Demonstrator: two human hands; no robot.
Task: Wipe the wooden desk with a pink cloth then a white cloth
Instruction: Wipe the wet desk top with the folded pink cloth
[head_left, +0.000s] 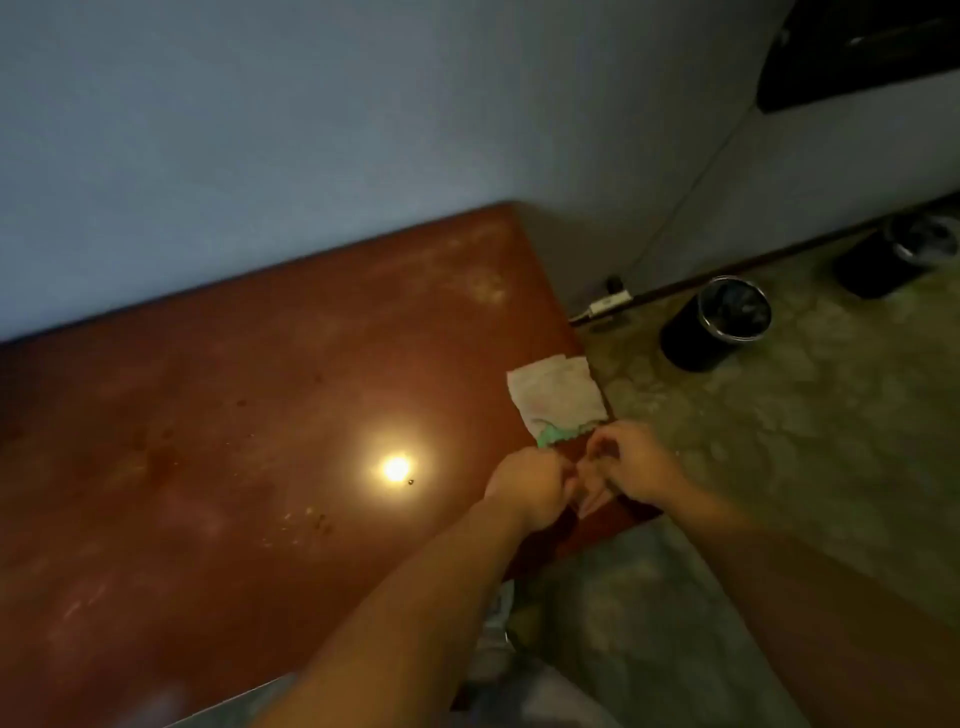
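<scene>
The reddish-brown wooden desk (249, 415) fills the left and middle, with crumbs and smears on it. A folded white cloth (556, 395) lies at the desk's right edge, and a green bit (550, 435) peeks out at its near side. Just in front of it, my left hand (530, 488) and my right hand (636, 467) are close together with fingers curled. A small pinkish piece (592, 496), seemingly the pink cloth, is pinched between them; it is dim and mostly hidden.
A lamp's reflection (396, 468) glares on the desk. A pale wall runs behind the desk. On the floor to the right stand a black bin (717, 325) and a second dark container (893, 260). A cable and plug (610, 301) lie by the skirting.
</scene>
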